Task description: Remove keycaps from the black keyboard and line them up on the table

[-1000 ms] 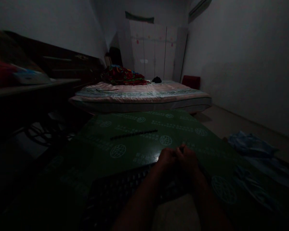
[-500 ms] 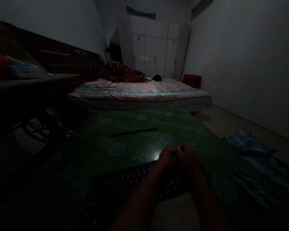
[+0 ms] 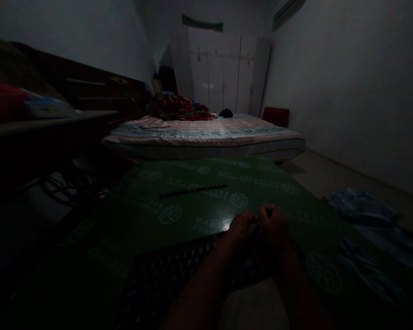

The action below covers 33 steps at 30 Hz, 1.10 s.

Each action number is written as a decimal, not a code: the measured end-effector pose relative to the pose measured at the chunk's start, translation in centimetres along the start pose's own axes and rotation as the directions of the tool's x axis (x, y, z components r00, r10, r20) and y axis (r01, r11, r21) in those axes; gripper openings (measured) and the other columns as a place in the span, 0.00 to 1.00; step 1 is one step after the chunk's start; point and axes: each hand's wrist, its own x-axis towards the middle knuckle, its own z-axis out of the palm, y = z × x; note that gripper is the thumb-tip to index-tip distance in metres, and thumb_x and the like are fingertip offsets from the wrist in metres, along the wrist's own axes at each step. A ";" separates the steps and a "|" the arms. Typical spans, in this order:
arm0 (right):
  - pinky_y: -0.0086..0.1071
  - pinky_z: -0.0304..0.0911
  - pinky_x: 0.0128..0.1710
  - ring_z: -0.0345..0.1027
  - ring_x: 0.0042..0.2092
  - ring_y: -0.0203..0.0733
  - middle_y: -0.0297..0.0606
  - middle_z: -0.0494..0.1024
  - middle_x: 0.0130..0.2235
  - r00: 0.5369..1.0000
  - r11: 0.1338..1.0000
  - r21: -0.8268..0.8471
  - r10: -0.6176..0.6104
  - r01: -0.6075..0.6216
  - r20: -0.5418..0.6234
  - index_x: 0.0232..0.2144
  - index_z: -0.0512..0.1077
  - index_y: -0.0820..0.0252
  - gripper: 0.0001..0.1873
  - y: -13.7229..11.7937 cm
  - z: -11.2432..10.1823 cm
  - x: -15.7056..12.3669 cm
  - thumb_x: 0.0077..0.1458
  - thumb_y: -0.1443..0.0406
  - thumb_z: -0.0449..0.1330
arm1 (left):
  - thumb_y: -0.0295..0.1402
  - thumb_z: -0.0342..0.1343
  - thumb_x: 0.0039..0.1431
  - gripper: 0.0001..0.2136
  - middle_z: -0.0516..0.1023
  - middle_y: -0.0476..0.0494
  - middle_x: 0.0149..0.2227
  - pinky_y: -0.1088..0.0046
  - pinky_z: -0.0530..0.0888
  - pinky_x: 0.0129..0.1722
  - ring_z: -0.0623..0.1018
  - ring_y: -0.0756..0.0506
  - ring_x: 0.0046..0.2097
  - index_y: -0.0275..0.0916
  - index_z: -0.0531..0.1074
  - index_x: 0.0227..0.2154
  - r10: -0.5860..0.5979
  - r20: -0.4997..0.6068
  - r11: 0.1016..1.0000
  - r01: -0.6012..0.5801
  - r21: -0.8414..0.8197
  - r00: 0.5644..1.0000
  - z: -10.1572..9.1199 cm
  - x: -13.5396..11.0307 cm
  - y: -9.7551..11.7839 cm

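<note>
A black keyboard lies on the green bench, partly under the person's arms. The left hand and right hand are close together by its far side, toward the right end. Their fingers are curled in, but it is too dark to tell if they hold anything. Past them, a thin dark strip lies on the bench. Farther off is a bed with a red blanket
</note>
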 end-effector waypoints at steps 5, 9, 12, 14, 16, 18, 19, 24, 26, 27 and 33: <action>0.30 0.56 0.24 0.66 0.24 0.41 0.41 0.73 0.21 0.995 0.991 0.112 0.076 -0.068 -0.065 0.24 0.68 0.63 0.22 0.3 -0.4 -0.1 0.50 0.51 0.48 | 0.26 0.48 0.47 0.08 0.74 0.47 0.27 0.76 0.66 0.32 0.71 0.48 0.32 0.35 0.72 0.27 -0.039 -0.034 0.999 0.040 0.032 0.999 0.1 -0.1 0.1; 0.31 0.57 0.26 0.67 0.24 0.41 0.41 0.74 0.21 0.994 0.987 0.144 0.087 -0.078 -0.060 0.25 0.68 0.63 0.22 0.6 -0.3 -0.1 0.49 0.50 0.48 | 0.25 0.48 0.47 0.07 0.73 0.46 0.27 0.75 0.65 0.31 0.71 0.48 0.32 0.36 0.71 0.27 -0.036 -0.073 0.999 0.038 0.032 0.997 -0.4 -0.3 0.6; 0.30 0.57 0.25 0.67 0.24 0.41 0.41 0.74 0.22 0.989 0.977 0.169 0.137 -0.126 -0.054 0.26 0.69 0.63 0.22 0.8 -0.3 0.0 0.49 0.50 0.49 | 0.26 0.48 0.47 0.07 0.74 0.46 0.28 0.74 0.65 0.32 0.71 0.48 0.32 0.36 0.71 0.27 -0.029 -0.120 0.999 0.031 0.013 0.992 -1.5 -0.3 1.1; 0.30 0.57 0.25 0.67 0.25 0.41 0.40 0.74 0.22 0.988 0.973 0.191 0.140 -0.127 -0.058 0.27 0.69 0.63 0.21 0.8 -0.3 0.0 0.49 0.51 0.50 | 0.27 0.48 0.48 0.07 0.74 0.46 0.28 0.74 0.65 0.33 0.71 0.48 0.32 0.36 0.71 0.27 -0.028 -0.149 1.000 0.027 -0.012 0.988 -2.5 -0.4 1.4; 0.30 0.58 0.26 0.67 0.25 0.40 0.39 0.74 0.21 0.991 0.969 0.224 0.119 -0.101 -0.068 0.26 0.69 0.63 0.20 0.7 -0.3 -0.1 0.49 0.51 0.50 | 0.28 0.49 0.48 0.06 0.74 0.47 0.27 0.75 0.66 0.32 0.71 0.48 0.32 0.36 0.71 0.26 -0.030 -0.166 0.999 0.024 -0.041 0.986 -3.5 -0.7 1.6; 0.30 0.59 0.26 0.67 0.25 0.39 0.38 0.73 0.21 0.992 0.961 0.267 0.097 -0.072 -0.082 0.26 0.69 0.63 0.19 0.5 -0.3 -0.2 0.49 0.52 0.51 | 0.29 0.49 0.48 0.07 0.74 0.48 0.26 0.76 0.66 0.32 0.72 0.49 0.31 0.36 0.71 0.26 -0.036 -0.182 0.996 0.021 -0.083 0.983 -4.5 -1.3 1.6; 0.30 0.59 0.26 0.66 0.25 0.39 0.37 0.73 0.22 0.992 0.958 0.282 0.087 -0.058 -0.092 0.26 0.69 0.63 0.19 0.4 -0.2 -0.3 0.49 0.52 0.52 | 0.30 0.49 0.47 0.07 0.74 0.48 0.25 0.76 0.67 0.32 0.72 0.49 0.31 0.36 0.71 0.25 -0.046 -0.198 0.991 0.020 -0.130 0.979 -4.8 -1.7 1.6; 0.30 0.62 0.30 0.67 0.29 0.39 0.38 0.74 0.27 0.985 0.945 0.306 -0.074 0.119 -0.153 0.27 0.70 0.63 0.14 0.1 0.1 -0.6 0.49 0.57 0.54 | 0.31 0.54 0.44 0.05 0.74 0.50 0.24 0.76 0.69 0.31 0.72 0.50 0.28 0.36 0.72 0.24 -0.197 -0.230 0.819 0.031 -0.573 0.953 -5.8 -3.9 1.2; 0.31 0.63 0.32 0.67 0.32 0.39 0.39 0.74 0.30 0.974 0.932 0.301 -0.159 0.202 -0.161 0.28 0.70 0.62 0.12 0.1 0.3 -0.8 0.49 0.58 0.54 | 0.31 0.57 0.41 0.06 0.74 0.50 0.23 0.76 0.69 0.30 0.73 0.51 0.27 0.35 0.72 0.25 -0.291 -0.218 0.711 0.058 -0.700 0.932 -6.0 -4.6 1.1; 0.32 0.63 0.33 0.67 0.32 0.39 0.39 0.74 0.30 0.968 0.925 0.298 -0.196 0.236 -0.158 0.29 0.70 0.62 0.12 0.0 0.3 -0.9 0.50 0.59 0.54 | 0.31 0.58 0.40 0.07 0.74 0.49 0.23 0.75 0.70 0.30 0.73 0.51 0.26 0.34 0.73 0.24 -0.338 -0.212 0.663 0.073 -0.745 0.917 -6.0 -4.9 1.1; 0.31 0.64 0.32 0.69 0.32 0.38 0.38 0.74 0.32 0.947 0.894 0.327 -0.321 0.306 -0.009 0.36 0.68 0.59 0.11 -0.6 0.5 -2.2 0.54 0.61 0.49 | 0.30 0.62 0.35 0.09 0.76 0.49 0.22 0.75 0.70 0.30 0.74 0.50 0.26 0.34 0.73 0.24 -0.481 -0.184 0.517 0.109 -0.849 0.857 -6.4 -6.6 2.1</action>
